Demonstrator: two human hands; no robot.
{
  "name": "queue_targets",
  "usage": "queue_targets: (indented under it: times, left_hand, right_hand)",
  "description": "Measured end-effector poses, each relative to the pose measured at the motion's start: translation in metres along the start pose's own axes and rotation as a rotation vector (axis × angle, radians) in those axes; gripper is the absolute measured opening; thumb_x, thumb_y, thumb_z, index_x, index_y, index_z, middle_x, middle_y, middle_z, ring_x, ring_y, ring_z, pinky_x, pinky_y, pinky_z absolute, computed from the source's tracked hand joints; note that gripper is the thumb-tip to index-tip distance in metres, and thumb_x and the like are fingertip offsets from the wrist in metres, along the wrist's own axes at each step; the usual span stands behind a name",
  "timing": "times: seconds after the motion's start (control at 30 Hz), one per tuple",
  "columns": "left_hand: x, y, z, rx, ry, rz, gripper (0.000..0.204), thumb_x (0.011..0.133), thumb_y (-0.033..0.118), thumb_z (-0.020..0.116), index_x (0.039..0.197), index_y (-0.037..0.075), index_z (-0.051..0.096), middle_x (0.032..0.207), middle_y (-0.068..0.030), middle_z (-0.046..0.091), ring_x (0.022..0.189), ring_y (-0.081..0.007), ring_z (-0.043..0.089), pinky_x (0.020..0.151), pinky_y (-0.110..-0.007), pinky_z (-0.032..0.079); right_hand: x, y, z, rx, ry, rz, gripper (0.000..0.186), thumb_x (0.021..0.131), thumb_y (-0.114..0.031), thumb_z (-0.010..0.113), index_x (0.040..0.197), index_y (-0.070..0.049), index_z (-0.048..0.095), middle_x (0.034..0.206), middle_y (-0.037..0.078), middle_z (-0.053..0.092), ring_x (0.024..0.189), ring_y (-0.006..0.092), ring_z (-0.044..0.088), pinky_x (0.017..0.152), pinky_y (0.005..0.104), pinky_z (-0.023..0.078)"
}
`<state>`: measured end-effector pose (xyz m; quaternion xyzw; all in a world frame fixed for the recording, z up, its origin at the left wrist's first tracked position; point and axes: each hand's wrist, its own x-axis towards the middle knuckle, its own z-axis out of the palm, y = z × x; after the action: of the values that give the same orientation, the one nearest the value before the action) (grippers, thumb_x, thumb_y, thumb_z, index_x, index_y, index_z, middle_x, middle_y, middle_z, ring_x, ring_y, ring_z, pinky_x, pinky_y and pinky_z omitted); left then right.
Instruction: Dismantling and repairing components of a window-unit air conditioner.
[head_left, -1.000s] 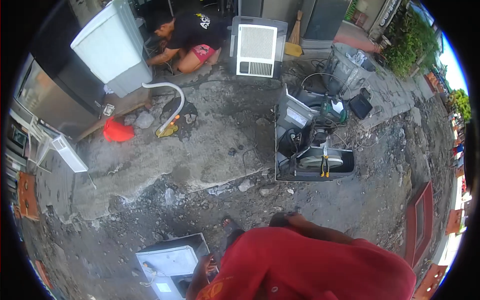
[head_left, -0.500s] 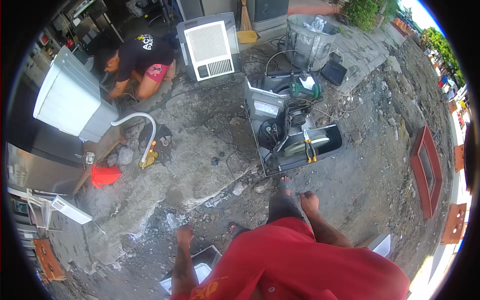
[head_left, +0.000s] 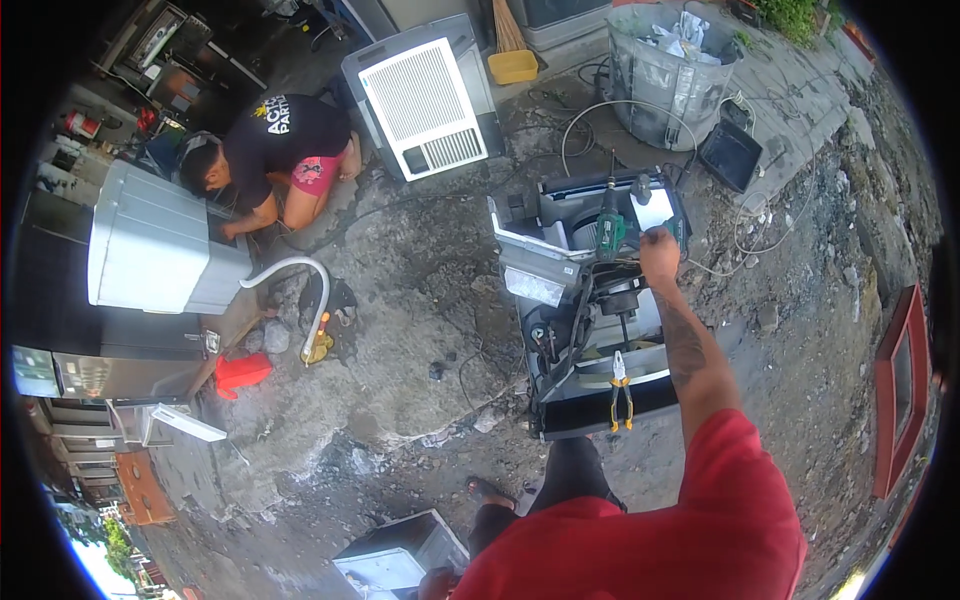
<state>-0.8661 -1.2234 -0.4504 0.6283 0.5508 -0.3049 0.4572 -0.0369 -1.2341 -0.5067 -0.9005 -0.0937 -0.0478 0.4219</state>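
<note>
My right hand (head_left: 660, 257) is over the opened air conditioner (head_left: 560, 425), its fingers curled at the lower edge of a white flat piece (head_left: 653, 210). Whether it grips that piece or something under it is hidden. Just left of the hand, a green power drill (head_left: 609, 236) lies on the unit with its bit pointing away from me. Pliers with yellow and black handles (head_left: 621, 388) rest on the unit's near side. Only a dark bit of my left hand (head_left: 437, 583) shows at the lower edge, beside a box with a white panel (head_left: 382, 570); its fingers are not clear.
A white-grilled front panel (head_left: 425, 105) leans at the back beside a yellow dustpan (head_left: 513, 67). A large grey bin (head_left: 668, 85) and a black tray (head_left: 729, 156) stand far right. Another person (head_left: 280, 150) crouches by a white appliance (head_left: 150, 240). A red frame (head_left: 905, 390) lies right; cables cross the rough ground.
My right hand has gone from beside my leg forward to the opened unit. My left hand has dropped to the lower edge. I am nearer the unit, with the view shifted.
</note>
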Motion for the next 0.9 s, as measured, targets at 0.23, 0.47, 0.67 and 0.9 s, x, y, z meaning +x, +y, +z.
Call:
queue_targets:
  times: [0.23,0.47,0.67,0.9]
  left_hand:
    - [-0.024,-0.021,-0.018,-0.212,0.142,-0.153,0.039,0.089,0.038,0.066,0.109,0.006,0.069,0.099,-0.0189,0.071,0.091,-0.0303,0.07,0.077,-0.04,0.055]
    - [-0.072,-0.036,0.017,-0.439,0.196,-0.299,0.037,0.089,0.033,0.068,0.109,0.002,0.068,0.096,-0.0177,0.072,0.087,-0.0265,0.07,0.073,-0.038,0.056]
    - [-0.114,-0.054,0.062,-0.639,0.237,-0.413,0.035,0.09,0.028,0.069,0.11,-0.001,0.067,0.094,-0.0167,0.072,0.083,-0.0232,0.07,0.069,-0.036,0.056]
    - [-0.098,0.032,0.036,-0.058,0.432,-0.265,0.037,0.087,0.03,0.072,0.105,-0.002,0.067,0.084,-0.0144,0.072,0.073,-0.0201,0.07,0.068,-0.034,0.056]
  right_hand:
    - [0.099,0.01,0.098,-0.212,-0.018,0.044,0.04,0.083,-0.013,0.065,0.119,-0.001,0.052,0.119,0.027,0.056,0.105,0.0456,0.06,0.089,0.0494,0.05]
    - [0.133,0.046,0.125,-0.208,0.052,0.021,0.04,0.08,-0.014,0.067,0.115,-0.003,0.053,0.102,0.023,0.066,0.099,0.0427,0.063,0.086,0.0493,0.051]
    - [0.137,0.039,0.111,-0.173,-0.021,0.004,0.036,0.084,-0.023,0.07,0.111,-0.003,0.056,0.101,0.02,0.069,0.098,0.0407,0.066,0.086,0.0479,0.05]
    - [0.004,-0.049,0.069,0.284,-0.193,-0.256,0.028,0.085,-0.015,0.071,0.109,-0.006,0.059,0.096,0.016,0.07,0.089,0.0362,0.066,0.079,0.0423,0.051]
